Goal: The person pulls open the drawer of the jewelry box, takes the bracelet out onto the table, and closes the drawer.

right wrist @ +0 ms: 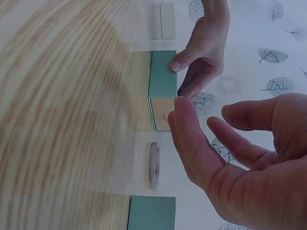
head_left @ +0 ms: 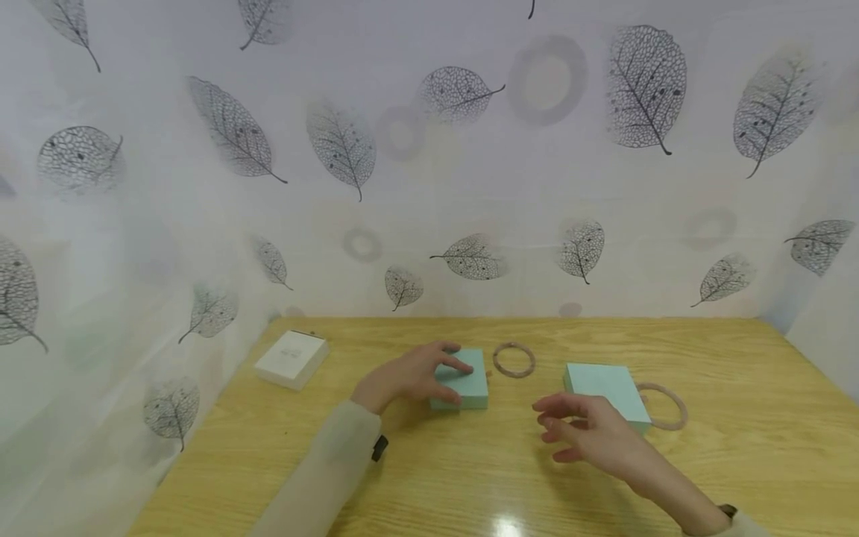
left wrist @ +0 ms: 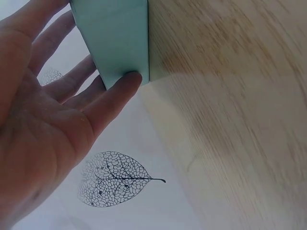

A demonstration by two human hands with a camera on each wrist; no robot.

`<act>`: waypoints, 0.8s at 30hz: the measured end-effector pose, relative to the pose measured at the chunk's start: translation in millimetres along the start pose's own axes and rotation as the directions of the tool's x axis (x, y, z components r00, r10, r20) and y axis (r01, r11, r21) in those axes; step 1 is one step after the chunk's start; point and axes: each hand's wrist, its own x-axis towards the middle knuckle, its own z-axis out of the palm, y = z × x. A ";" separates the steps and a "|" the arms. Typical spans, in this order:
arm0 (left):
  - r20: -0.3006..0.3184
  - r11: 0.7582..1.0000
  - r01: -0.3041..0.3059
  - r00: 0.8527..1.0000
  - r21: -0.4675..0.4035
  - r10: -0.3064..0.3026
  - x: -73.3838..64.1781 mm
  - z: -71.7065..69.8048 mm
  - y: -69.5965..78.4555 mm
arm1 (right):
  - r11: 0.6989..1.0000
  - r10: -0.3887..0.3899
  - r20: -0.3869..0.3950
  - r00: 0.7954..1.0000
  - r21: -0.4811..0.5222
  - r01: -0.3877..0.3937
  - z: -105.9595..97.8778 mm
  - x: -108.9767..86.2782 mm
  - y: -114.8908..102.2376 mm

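Note:
My left hand holds a small mint-green box on the wooden table, its thumb against the near side and its fingers over the top. In the right wrist view this box shows a pale inner end with a little ribbon tab. Hovering with loosely bent fingers, my right hand holds nothing. It partly covers a second mint-green box behind it. A pinkish bangle lies between the boxes, and another bangle lies at the right box's side.
A white box sits at the table's back left. The wood-grain table ends at the back against a pale curtain printed with dark leaves, which also hangs along the left and right sides.

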 end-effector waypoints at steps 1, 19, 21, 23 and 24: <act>0.000 1.000 0.003 1.000 0.001 -0.003 1.1 0.1 -0.3 | 1.000 0.002 0.001 1.000 0.001 -0.002 -0.2 -0.1 0.2; 0.008 1.000 0.019 1.000 -0.017 -0.019 17.3 -5.9 1.7 | 1.000 -0.002 -0.006 1.000 -0.004 0.002 -0.6 -0.1 1.2; 0.007 1.000 0.019 1.000 -0.017 -0.019 19.3 -6.3 1.4 | 1.000 -0.005 -0.004 1.000 -0.002 0.004 -0.3 0.0 0.8; 0.007 1.000 0.022 1.000 -0.014 -0.022 21.6 -6.7 0.9 | 1.000 -0.004 0.000 1.000 0.002 0.004 -0.2 0.1 0.5; 0.008 1.000 0.022 1.000 -0.016 -0.022 22.6 -6.9 0.8 | 1.000 -0.003 0.003 1.000 0.004 0.003 -0.1 0.1 0.4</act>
